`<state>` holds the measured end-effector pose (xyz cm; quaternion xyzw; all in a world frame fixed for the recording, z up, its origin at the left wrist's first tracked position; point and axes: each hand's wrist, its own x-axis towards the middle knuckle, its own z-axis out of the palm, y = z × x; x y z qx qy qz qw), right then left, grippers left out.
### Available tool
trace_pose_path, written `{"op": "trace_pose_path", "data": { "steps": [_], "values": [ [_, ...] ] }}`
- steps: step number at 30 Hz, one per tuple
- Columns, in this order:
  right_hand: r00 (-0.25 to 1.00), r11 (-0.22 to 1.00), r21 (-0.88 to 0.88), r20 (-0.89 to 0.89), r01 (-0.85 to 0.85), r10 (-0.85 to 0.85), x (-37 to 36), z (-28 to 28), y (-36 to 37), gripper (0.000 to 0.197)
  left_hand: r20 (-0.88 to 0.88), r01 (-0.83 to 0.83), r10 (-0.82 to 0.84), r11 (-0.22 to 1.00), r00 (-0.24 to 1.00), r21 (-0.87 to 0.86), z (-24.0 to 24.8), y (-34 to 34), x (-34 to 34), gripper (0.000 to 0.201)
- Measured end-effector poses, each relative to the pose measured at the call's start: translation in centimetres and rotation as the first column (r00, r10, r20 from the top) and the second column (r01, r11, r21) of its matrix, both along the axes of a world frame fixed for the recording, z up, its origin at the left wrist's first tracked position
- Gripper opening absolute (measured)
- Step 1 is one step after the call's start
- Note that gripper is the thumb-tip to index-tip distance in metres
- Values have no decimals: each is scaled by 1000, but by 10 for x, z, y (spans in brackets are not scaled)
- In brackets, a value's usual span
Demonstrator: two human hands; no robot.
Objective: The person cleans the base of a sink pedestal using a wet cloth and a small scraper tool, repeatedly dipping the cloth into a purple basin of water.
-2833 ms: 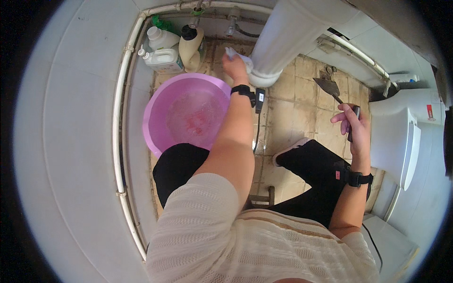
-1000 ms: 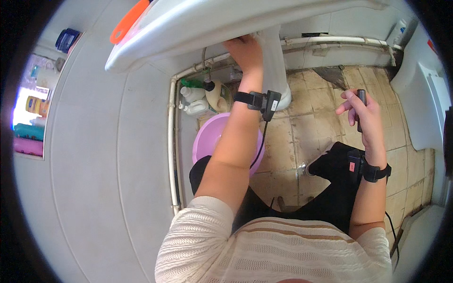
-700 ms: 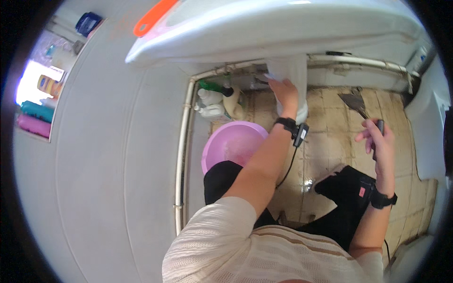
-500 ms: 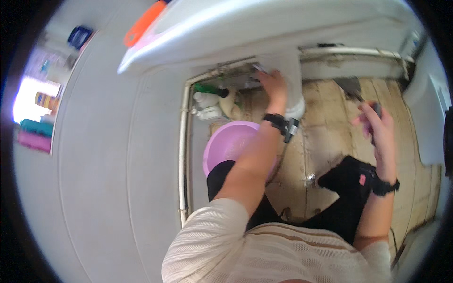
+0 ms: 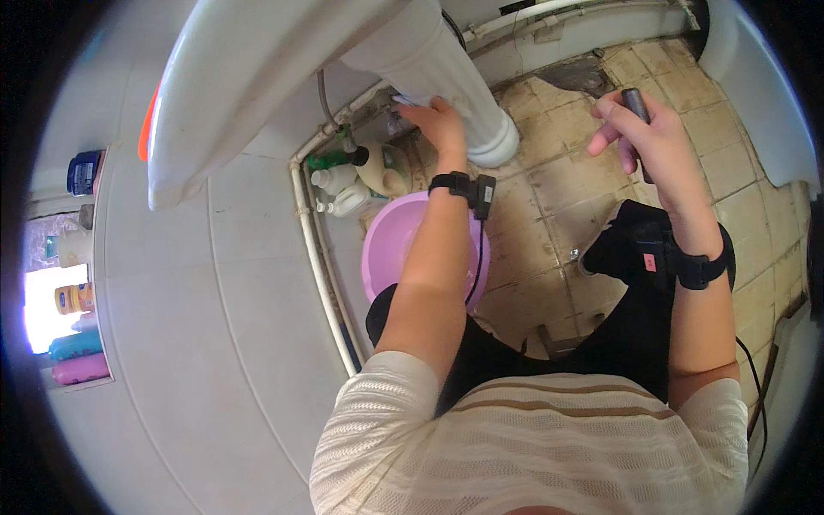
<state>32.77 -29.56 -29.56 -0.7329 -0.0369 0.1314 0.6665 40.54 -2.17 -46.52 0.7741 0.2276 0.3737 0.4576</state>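
Note:
My left hand (image 5: 439,127) reaches in beside the white pedestal (image 5: 472,112) under the basin. Its fingers are closed around something small and pale by the wall pipe; what it is stays mostly hidden. Over the floor at the right, my right hand (image 5: 657,142) grips a dark cylindrical handle (image 5: 635,103) against the palm, fingers partly curled. Whatever tool the handle belongs to does not show clearly. Below my left forearm stands a pink-purple basin (image 5: 378,249), partly covered by the arm and my knee.
Several bottles (image 5: 343,193) stand in the corner behind the basin, beside wall pipes (image 5: 309,215). The white sink (image 5: 232,77) overhangs at upper left. A dark patch (image 5: 575,79) marks the tiled floor (image 5: 532,206). White fixture (image 5: 764,94) at far right; toiletries (image 5: 77,348) at far left.
The view has shifted, so the sink appears farther left and more of the pedestal shows. My left hand stays beside the pedestal; my right hand still holds the dark handle, now more upright.

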Motion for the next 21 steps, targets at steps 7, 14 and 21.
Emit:
{"op": "trace_pose_path", "data": {
  "steps": [7,14,21],
  "values": [
    [999,997,-50,2,52,-52,4,0,9,28,-939,800,256,500,230,333,-99,115,-20,35],
    [997,990,-119,29,71,-68,9,-5,17,29,-374,-438,428,897,822,63,-111,110,-114,45],
    [999,990,-134,-21,-36,34,3,-9,41,28,-819,-464,318,883,478,72,-177,149,-265,36]
  ]
}}
